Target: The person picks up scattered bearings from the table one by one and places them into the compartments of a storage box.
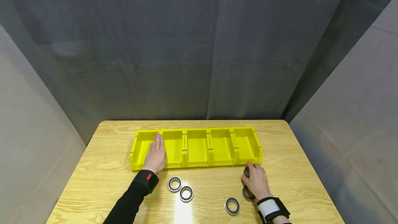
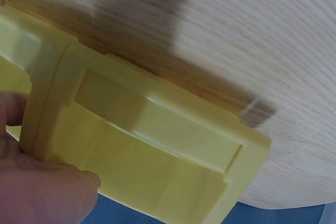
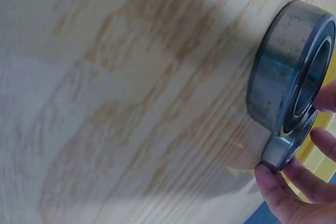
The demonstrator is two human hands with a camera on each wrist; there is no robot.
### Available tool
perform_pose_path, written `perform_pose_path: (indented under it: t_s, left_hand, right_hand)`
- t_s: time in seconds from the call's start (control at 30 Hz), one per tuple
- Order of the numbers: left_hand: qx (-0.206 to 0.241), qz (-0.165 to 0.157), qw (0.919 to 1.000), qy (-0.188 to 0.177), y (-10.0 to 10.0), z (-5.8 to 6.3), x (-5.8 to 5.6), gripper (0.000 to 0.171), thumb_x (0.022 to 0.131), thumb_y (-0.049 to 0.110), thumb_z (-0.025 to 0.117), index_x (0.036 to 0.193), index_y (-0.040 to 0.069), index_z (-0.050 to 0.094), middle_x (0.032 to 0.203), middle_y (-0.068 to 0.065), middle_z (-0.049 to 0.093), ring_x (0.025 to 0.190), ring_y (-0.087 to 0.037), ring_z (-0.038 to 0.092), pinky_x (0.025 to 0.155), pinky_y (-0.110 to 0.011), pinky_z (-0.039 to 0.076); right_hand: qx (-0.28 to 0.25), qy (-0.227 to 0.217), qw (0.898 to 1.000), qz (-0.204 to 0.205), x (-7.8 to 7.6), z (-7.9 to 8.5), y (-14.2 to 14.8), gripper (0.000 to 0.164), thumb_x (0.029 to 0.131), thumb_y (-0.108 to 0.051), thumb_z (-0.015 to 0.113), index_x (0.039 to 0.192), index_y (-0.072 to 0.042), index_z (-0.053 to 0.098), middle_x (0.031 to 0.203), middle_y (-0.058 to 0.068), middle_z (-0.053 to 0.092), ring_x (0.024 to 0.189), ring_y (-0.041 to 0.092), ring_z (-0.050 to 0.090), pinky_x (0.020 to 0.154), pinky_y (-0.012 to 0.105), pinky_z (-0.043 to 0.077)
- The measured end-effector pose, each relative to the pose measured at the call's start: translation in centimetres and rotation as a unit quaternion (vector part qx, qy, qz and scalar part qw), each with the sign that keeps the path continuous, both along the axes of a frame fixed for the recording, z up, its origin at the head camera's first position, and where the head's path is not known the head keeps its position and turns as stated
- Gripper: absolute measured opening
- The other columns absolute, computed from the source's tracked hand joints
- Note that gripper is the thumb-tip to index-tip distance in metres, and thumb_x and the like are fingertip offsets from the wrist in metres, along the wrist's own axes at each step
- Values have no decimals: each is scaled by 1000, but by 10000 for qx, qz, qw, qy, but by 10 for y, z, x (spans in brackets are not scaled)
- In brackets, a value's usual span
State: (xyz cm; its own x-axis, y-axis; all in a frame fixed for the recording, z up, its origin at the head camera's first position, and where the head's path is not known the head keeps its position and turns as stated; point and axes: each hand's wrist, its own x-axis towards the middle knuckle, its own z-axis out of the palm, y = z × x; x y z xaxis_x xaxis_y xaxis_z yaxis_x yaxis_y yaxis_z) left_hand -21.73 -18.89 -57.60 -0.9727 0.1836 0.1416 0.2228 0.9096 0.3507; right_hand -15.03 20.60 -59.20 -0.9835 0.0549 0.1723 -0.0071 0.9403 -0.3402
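A row of joined yellow storage bins (image 1: 197,164) stands toward the back of the table. My left hand (image 1: 156,156) lies over the divider between its two leftmost compartments. In the left wrist view, fingers (image 2: 58,187) lie on one side of that yellow divider and a digit (image 2: 14,106) on the other. My right hand (image 1: 256,181) is in front of the rightmost bin, its fingertips around a ball bearing (image 3: 277,151) with a dark seal. A second bearing (image 3: 281,64) lies nearer the wrist, partly under the hand in the head view.
Two bearings, one at the left (image 1: 174,184) and its neighbour (image 1: 186,194), lie close together in front of the bins. Another bearing (image 1: 232,206) lies near the front, left of my right wrist. Dark cloth (image 1: 174,51) hangs behind the wooden table (image 1: 102,168), with pale panels at both sides.
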Motion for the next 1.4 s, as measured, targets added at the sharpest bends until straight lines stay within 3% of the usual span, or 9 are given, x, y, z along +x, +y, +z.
perform_pose_path:
  t_s: [0.47, 0.77, 1.1, 1.4]
  left_hand:
    - [10, 12, 9999, -163, -1, 0, -1, 62, 100, 3, 43, 152, -18, 19, 164, -35, 11, 152, -48, 21, 123, -59, 26]
    - [66, 20, 9997, -216, 0, 3, 1, 63, 98, 1, 42, 152, -18, 18, 164, -35, 11, 152, -48, 20, 123, -60, 25]
    - [43, 14, 9998, -172, -1, 1, 0, 65, 96, 0, 46, 152, -18, 19, 164, -35, 11, 152, -49, 21, 122, -60, 26]
    - [50, 61, 9998, -196, 0, -1, 0, 65, 96, 0, 44, 153, -17, 18, 164, -34, 11, 152, -48, 20, 123, -60, 25]
  right_hand:
    - [-190, 222, 9992, 267, 8, 7, 6, 38, 79, -12, 76, 114, 2, 72, 109, 25, 68, 98, 46, 64, 86, 59, 54]
    - [-287, 540, 9979, 227, 10, 16, 9, 34, 79, -10, 79, 110, 4, 73, 108, 27, 69, 98, 47, 65, 85, 60, 54]
    - [-395, 950, 9942, 318, 1, 29, 10, 33, 78, -6, 78, 109, 5, 73, 106, 29, 69, 96, 48, 65, 82, 62, 54]
    - [-317, 1679, 9842, 472, -17, 25, 13, 32, 75, -6, 81, 104, 5, 75, 102, 29, 70, 91, 48, 66, 78, 59, 56]
